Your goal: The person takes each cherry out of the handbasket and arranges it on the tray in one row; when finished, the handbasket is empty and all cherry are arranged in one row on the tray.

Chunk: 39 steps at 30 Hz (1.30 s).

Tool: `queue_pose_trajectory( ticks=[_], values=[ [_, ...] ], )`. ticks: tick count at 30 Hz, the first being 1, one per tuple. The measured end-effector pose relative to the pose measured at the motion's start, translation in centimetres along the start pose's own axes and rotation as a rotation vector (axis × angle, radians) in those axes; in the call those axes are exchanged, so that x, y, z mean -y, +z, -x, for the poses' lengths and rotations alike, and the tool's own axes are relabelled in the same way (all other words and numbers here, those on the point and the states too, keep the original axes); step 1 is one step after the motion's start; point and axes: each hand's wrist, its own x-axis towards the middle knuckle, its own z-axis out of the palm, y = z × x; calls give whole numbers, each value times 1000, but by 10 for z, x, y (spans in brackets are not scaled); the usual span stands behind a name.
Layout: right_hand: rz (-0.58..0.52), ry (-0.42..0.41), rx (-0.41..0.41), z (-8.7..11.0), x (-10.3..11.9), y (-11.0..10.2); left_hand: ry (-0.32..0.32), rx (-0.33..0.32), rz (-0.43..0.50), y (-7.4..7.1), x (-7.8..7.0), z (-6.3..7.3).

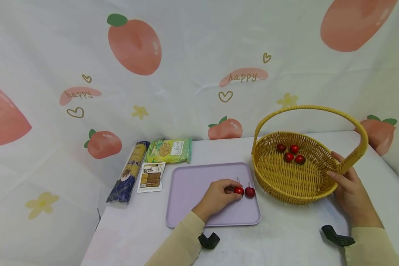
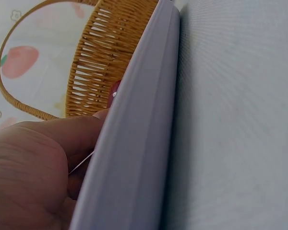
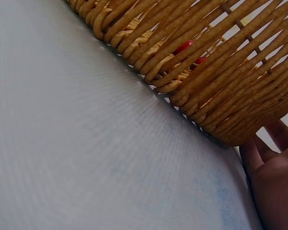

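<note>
My left hand point(image 1: 217, 196) pinches a red cherry point(image 1: 240, 191) between thumb and fingers over the right part of a lilac tray point(image 1: 191, 184). Just right of it, a darker cherry point(image 1: 250, 192) with an upright stem lies on the tray. In the left wrist view the tray's side point(image 2: 134, 124) hides most of the fingertips. My right hand point(image 1: 351, 192) grips the right rim of a yellow wicker basket point(image 1: 272, 186), its thumb over the edge near the handle. Several cherries point(image 1: 289, 157) sit together toward the back inside the basket.
Left of the tray lie a long blue and gold packet point(image 1: 128, 173), a small white and brown sachet point(image 1: 151, 177) and a green packet point(image 1: 169, 150). A printed cloth point(image 1: 186, 96) hangs behind the white table point(image 1: 232, 244). The basket's tall handle point(image 1: 310, 107) arches upward.
</note>
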Motion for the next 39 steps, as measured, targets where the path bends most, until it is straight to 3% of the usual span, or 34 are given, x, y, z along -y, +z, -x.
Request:
queue_pose_trajectory(
  ticks=[18, 32, 39],
  values=[
    [23, 31, -7, 0, 0, -1, 15, -11, -26, 2, 2, -2],
    [9, 13, -2, -2, -1, -2, 64, -33, 17, 2, 5, -1],
    [-8, 3, -4, -1, -2, -1, 0, -89, 98, 3, 5, -1]
  ],
)
